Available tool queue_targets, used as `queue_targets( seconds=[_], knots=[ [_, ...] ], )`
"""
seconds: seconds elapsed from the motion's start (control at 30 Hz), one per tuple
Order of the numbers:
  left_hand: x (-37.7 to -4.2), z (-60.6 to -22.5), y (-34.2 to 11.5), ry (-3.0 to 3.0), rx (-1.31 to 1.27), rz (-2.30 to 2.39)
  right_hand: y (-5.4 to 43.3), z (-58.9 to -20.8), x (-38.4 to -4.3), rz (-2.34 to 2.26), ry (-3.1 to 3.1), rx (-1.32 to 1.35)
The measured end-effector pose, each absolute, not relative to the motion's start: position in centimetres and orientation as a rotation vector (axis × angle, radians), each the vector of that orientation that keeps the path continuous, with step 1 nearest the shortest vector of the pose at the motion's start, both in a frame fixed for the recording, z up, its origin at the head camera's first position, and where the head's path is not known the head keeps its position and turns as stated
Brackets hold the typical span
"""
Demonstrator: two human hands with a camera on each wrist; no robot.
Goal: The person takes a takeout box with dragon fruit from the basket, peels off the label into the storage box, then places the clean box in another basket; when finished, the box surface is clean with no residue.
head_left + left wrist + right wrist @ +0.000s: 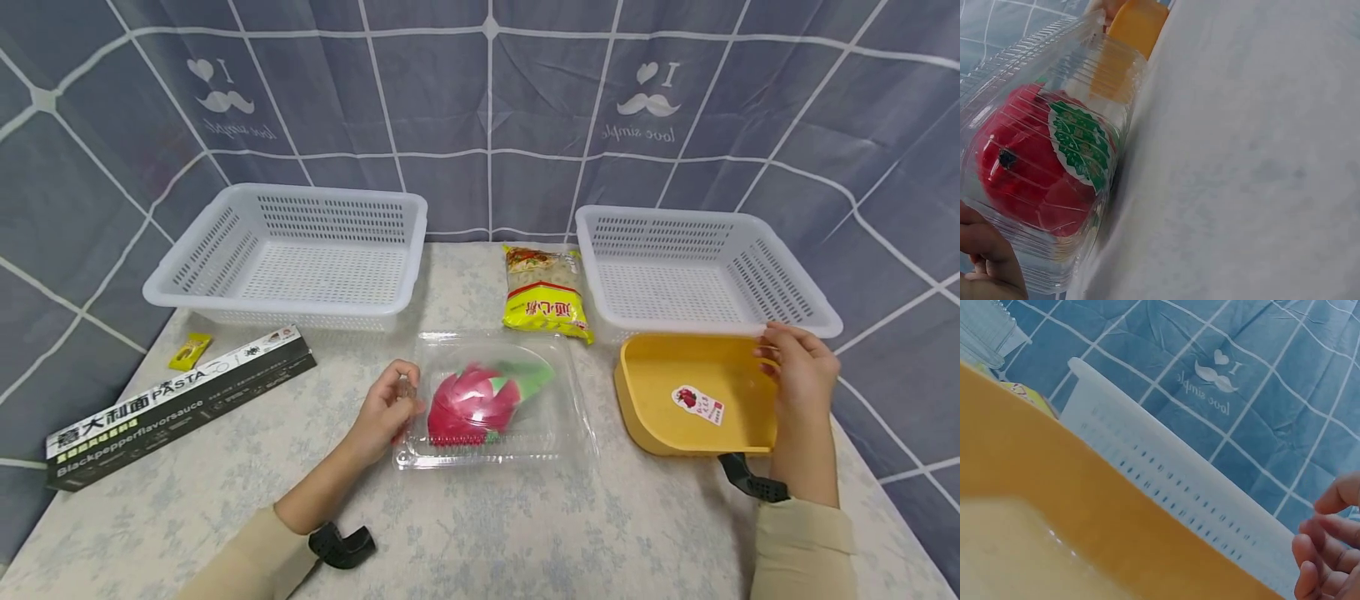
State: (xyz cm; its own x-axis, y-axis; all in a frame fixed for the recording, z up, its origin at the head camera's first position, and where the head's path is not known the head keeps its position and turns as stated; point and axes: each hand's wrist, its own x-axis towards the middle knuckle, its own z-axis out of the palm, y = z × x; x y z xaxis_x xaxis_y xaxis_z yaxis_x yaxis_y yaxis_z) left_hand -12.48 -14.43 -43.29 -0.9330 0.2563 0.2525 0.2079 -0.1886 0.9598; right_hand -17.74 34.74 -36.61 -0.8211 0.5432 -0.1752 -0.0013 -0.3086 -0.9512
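My left hand (386,412) is at the left edge of a clear plastic box (562,417), its fingers curled and seeming to pinch the rim. Inside the box lies a pink dragon fruit (468,404) with green tips; in the left wrist view a green-and-white label (1082,144) shows beside it. At the far right corner of a yellow bin (637,408) hovers my right hand (802,367), fingers loosely bent. Nothing shows between those fingers (1332,550) in the right wrist view, where they appear apart from the bin. A sticker (699,404) lies on the bin's inner surface.
Two white perforated baskets, one back left (281,315) and one back right (712,321), stand by the tiled-pattern cloth. A yellow bag of pasta (546,304) lies between them. At left are a long black pasta box (183,408) and a small yellow packet (190,352).
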Motion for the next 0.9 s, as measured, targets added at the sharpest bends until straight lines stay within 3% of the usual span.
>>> queue_targets(
  seconds=[0.33,0.9],
  knots=[
    [-13.4,-41.6,-13.4,2.046,0.528,2.366,35.2,-37.1,-17.9,2.113,-1.712,-0.827],
    [-16.5,-37.8,-11.1,1.902,0.686,2.499,33.7,-36.9,-19.1,1.997,-1.754,-0.959]
  ],
)
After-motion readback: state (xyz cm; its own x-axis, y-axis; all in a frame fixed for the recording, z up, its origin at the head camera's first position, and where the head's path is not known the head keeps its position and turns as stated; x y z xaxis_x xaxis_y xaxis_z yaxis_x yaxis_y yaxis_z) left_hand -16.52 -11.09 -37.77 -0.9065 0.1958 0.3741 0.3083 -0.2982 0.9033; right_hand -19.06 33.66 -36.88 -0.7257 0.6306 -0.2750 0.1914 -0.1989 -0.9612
